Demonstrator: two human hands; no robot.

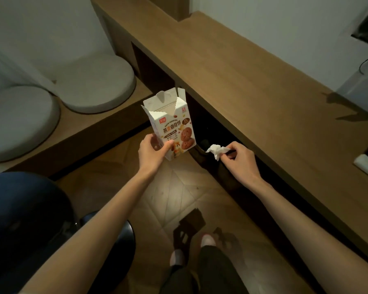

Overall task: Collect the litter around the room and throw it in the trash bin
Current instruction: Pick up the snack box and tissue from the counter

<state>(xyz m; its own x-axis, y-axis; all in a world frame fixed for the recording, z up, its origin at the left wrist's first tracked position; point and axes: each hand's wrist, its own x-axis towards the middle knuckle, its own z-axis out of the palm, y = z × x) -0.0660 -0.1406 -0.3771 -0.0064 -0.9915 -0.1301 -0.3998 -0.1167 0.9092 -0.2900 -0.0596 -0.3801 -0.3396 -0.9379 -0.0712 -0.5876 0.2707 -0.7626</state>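
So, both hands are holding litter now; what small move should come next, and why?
Probably release the tissue first. The right hand pinches it over a dark rounded shape under the desk, which may be the bin, though it is too dark to be sure. The left hand grips the open cookie box, which could follow.

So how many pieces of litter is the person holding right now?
2. An opened white cardboard cookie box is gripped in the left hand; a crumpled white tissue is pinched in the right hand. More may lie out of view.
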